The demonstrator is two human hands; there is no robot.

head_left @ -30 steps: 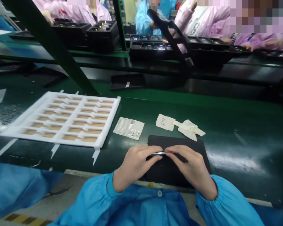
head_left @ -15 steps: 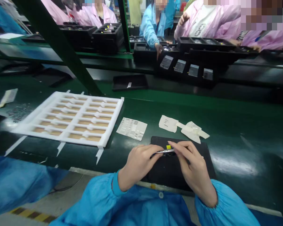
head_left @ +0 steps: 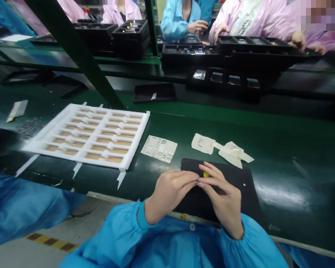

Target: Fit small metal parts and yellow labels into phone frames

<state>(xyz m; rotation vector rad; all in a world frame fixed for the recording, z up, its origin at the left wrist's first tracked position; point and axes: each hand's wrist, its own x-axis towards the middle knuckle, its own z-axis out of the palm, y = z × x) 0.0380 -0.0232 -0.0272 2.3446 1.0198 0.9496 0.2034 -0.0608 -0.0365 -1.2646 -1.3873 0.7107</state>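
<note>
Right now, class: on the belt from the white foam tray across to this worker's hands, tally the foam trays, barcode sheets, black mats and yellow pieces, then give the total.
White foam tray: 1
Barcode sheet: 1
Black mat: 1
Yellow piece: 1
Total: 4

Bright overhead light glares off the green conveyor belt [head_left: 279,195]; the frame edges bow.

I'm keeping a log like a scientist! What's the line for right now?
left hand: fingertips meet right hand | near right hand: small yellow rectangular piece | under hands: flat black mat
</note>
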